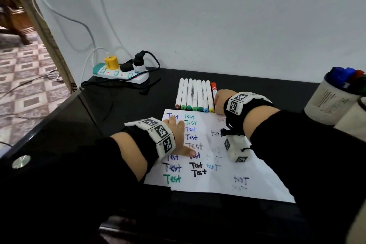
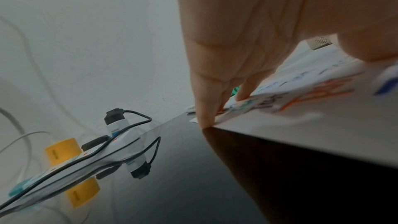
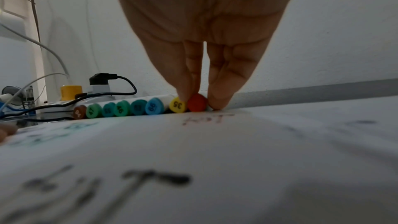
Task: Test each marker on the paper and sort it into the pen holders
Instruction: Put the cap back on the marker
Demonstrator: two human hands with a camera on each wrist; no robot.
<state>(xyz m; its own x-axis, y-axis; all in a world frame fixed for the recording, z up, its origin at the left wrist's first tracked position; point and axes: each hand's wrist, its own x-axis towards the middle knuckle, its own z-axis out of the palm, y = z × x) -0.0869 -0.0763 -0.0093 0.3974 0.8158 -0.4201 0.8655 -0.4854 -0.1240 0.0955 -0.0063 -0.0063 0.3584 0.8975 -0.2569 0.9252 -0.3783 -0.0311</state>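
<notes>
Red-capped marker lies at the right end of a row of white markers set side by side near the back edge of the black tabletop, just beyond the far edge of the paper. The right hand reaches down onto it, and the right wrist view shows its fingertips closing on either side of the red cap, one pressed against the left side next to the yellow cap and one against the right, so the marker sits pinched between them while resting on the tabletop. That wrist is bent forward over the paper's far right corner, palm down. The left hand lies flat on the left part of the paper with fingers spread and straight, its fingertips pressing the sheet at its left edge. The paper carries many handwritten "Test" marks in blue, green and black. Two pale pen holders stand at the right edge of the tabletop, the farther one holding capped markers. A power strip with plugs sits at the back left corner.
</notes>
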